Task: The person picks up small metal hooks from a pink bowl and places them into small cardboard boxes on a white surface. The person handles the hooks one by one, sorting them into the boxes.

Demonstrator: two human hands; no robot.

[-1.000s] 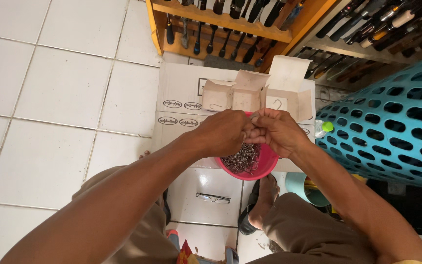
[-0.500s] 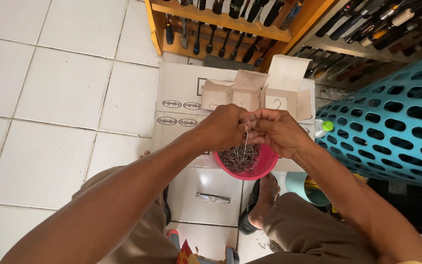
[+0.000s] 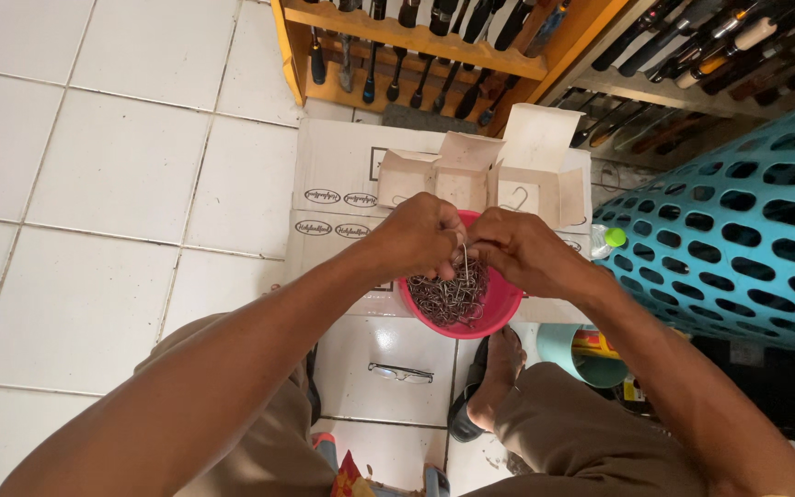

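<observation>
Left hand [image 3: 423, 237] and right hand [image 3: 515, 250], fingertips pressed together pinching a thin metal hook [image 3: 463, 262], meet above the pink bowl [image 3: 501, 308] of tangled hooks on the white carton [image 3: 342, 198]; snagged neighbours could lift out and spill.

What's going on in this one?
A person sits over a pink bowl full of small metal hooks, set on a white cardboard box. The left hand and right hand meet above the bowl, pinching one hook between them. An opened small box lies behind; a teal basket stands to the right.
</observation>
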